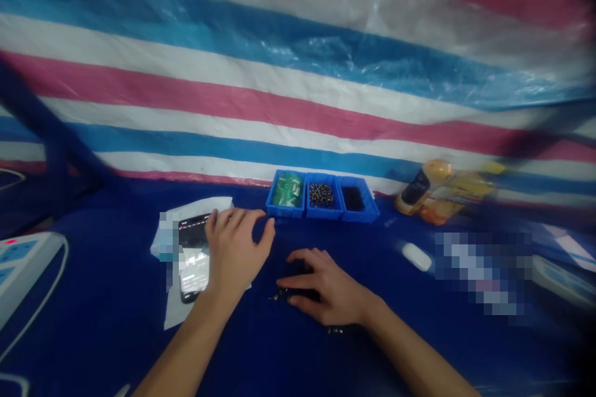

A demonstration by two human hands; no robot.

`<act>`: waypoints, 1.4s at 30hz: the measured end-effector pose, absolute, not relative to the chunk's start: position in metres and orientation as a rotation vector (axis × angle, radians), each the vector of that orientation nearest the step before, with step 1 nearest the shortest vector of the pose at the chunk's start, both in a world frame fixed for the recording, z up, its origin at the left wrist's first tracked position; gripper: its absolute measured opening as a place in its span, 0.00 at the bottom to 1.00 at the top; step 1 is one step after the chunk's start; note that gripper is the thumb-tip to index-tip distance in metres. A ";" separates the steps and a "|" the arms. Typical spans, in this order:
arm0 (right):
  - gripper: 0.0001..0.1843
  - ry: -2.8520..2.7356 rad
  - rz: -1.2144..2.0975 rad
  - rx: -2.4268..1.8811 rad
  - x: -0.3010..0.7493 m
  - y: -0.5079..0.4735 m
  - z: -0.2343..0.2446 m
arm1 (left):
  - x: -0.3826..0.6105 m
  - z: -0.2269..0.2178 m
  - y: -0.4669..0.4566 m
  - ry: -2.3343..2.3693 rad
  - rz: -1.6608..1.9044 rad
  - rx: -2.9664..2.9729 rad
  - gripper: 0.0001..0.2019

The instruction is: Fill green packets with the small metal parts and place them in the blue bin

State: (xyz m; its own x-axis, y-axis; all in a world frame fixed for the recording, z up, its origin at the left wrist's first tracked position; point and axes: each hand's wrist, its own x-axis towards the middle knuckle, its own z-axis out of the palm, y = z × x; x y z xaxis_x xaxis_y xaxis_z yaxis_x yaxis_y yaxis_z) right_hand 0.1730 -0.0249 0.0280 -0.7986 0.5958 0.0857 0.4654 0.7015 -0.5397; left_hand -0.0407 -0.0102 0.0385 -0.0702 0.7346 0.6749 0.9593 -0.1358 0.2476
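Note:
My left hand (237, 248) hovers by the right side of a phone (194, 273), its fingers apart and nothing in them. The phone lies on white paper (174, 316), partly hidden by that hand. My right hand (328, 285) is low over the dark blue table, fingers spread around a few small brass-coloured metal parts (278, 295); whether it touches them I cannot tell. Another small metal piece (335, 330) lies just below the right palm. Beyond the hands stand three blue bins: one with green-and-white pieces (287, 190), one with small metal parts (321, 195), one with dark pieces (352, 198).
A small white oval case (417, 257) lies right of my right hand. Farther back are a blurred orange-and-dark container (426, 186) and a yellow package (460, 195). A white power strip (28, 260) with a cable sits at left. Striped plastic sheeting (298, 105) hangs behind the table.

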 end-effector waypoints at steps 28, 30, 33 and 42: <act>0.11 -2.621 0.472 -0.936 0.171 -0.014 0.011 | -0.009 0.028 -0.025 -1.698 -0.924 -2.472 0.05; 0.10 -2.602 0.494 -0.941 0.171 -0.014 0.011 | -0.009 0.028 -0.024 -1.710 -0.910 -2.482 0.05; 0.09 -2.495 0.639 -0.920 0.174 -0.013 0.013 | -0.010 0.027 -0.022 -1.739 -0.911 -2.480 0.06; 0.11 -2.024 0.908 -1.053 0.196 0.004 0.012 | -0.010 0.024 -0.023 -1.730 -0.923 -2.549 0.06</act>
State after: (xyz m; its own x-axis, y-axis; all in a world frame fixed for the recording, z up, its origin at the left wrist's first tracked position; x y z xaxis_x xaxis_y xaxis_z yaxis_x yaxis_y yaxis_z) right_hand 0.1965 0.0042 0.0117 -0.4475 0.8611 0.2412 0.3927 0.4316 -0.8121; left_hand -0.0104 -0.0227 0.0243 0.2575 0.8730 0.4141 0.8303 -0.4191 0.3674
